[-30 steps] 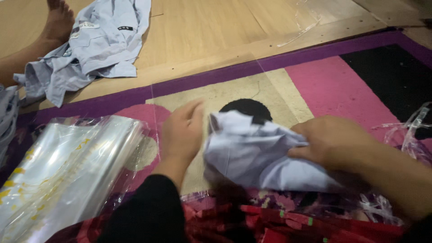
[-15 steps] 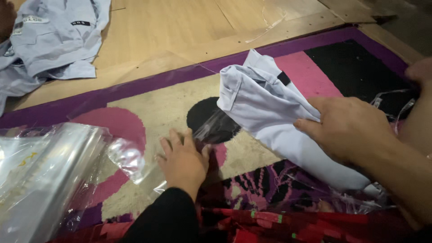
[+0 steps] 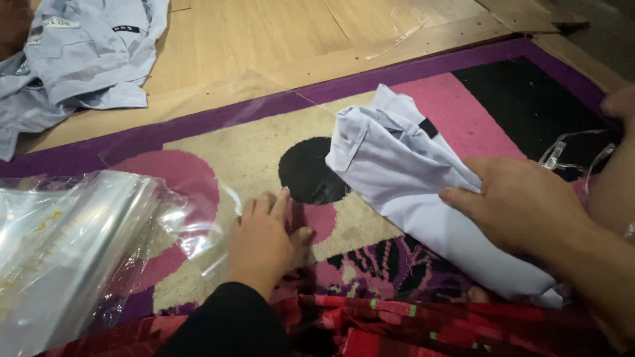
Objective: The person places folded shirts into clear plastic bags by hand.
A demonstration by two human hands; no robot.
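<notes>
- Patterned rug (image 3: 218,149) across most of the view: purple border, cream field, pink and black shapes; far edge running slantwise from left to upper right.
- Beyond that edge, wooden floor (image 3: 264,39), mostly bare between the rug border and the top of the frame.
- Grey-blue shirt (image 3: 79,59) crumpled on the floor at the upper left corner, well apart from both hands.
- Stack of clear plastic bags (image 3: 59,251) at the lower left, spilling over the rug's near side, one loose flap reaching to just beside the left hand.
- Folded pale shirt (image 3: 397,172) lying slantwise on the rug right of centre, top corner over the black circle's edge, lower end running under the right hand toward the bottom right; seemingly partly inside a clear bag, edge hard to make out.
- Red patterned cloth (image 3: 410,324) along the bottom edge, below both hands.
- Right hand (image 3: 522,205) closed over the pale shirt's lower half, thumb on top, fingers wrapped round the fabric.
- Left hand (image 3: 264,238) flat and open on the rug, palm down, fingers spread toward the black circle, gripping nothing, resting on or beside thin clear film.
- Open rug between the two hands and above the left hand, up to the purple border.
</notes>
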